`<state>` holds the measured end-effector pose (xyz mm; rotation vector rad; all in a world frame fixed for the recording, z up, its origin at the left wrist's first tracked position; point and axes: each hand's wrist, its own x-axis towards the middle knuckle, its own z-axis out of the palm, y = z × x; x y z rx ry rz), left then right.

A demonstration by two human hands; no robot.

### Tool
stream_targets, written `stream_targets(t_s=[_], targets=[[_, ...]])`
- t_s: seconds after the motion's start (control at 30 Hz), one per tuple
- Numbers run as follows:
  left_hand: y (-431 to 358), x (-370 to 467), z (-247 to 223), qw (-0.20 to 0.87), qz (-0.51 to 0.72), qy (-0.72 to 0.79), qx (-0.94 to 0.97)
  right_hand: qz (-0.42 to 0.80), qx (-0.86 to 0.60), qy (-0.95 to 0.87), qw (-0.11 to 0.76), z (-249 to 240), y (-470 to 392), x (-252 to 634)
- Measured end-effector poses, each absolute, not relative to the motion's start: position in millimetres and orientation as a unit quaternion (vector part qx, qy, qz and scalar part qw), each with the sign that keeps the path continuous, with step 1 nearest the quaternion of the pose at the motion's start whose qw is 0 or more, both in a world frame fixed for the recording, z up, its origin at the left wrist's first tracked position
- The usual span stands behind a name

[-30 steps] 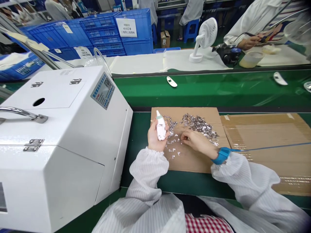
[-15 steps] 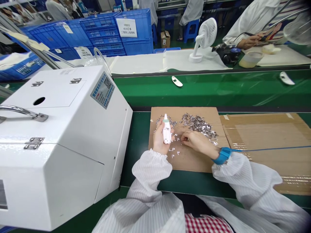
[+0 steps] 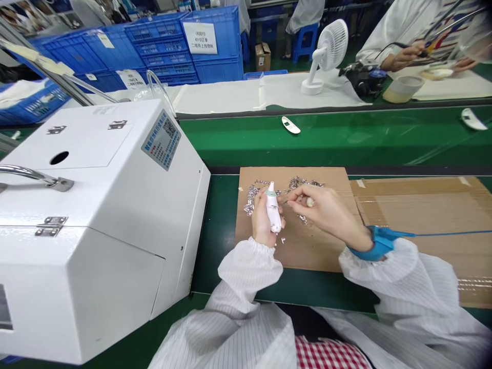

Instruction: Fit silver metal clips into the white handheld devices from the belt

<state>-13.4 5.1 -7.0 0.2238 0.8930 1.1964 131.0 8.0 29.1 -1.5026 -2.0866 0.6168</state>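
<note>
My left hand (image 3: 263, 220) is closed around a white ear thermometer (image 3: 273, 212) with a pale green collar, its narrow tip pointing up and away from me. Just to its right, my right hand (image 3: 313, 202) pinches a small metal piece (image 3: 285, 201) between thumb and fingertips, close to the thermometer's side; its exact shape is too small to tell. Beneath both hands lies a cardboard sheet (image 3: 303, 256). Shiny small metal pieces (image 3: 251, 200) are heaped on it, and my right hand hides much of the pile behind it. One loose piece (image 3: 283, 240) lies nearer to me.
A large white machine (image 3: 126, 205) stands at the left. A second cardboard sheet (image 3: 415, 205) lies at the right. Beyond, a green conveyor belt (image 3: 238, 141) carries white thermometer shells (image 3: 291, 125). Past it are a fan (image 3: 313, 84), blue crates (image 3: 215, 36) and a co-worker's hand (image 3: 403, 56).
My right hand has risen from the loose pieces on the cardboard and moved up beside the thermometer. The left hand and thermometer shifted slightly right. Shells on the belt moved right.
</note>
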Motion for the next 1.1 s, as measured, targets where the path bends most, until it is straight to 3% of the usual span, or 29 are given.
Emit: stream_targets(t_s=[0.4,0.77,1.1], targets=[[-5.9,-1.7,-0.7,0.690,0.545,0.458,0.127,0.096,-0.490,-0.840,0.214,23.1,2.2,113.2],[-8.5,0.6,0.1,0.693,0.542,0.459,0.126,0.070,-0.474,-0.848,0.226,24.0,0.3,115.5],[-10.6,7.3,7.6,0.725,0.523,0.440,0.088,0.126,-0.453,-0.856,0.217,28.6,-3.2,123.7]])
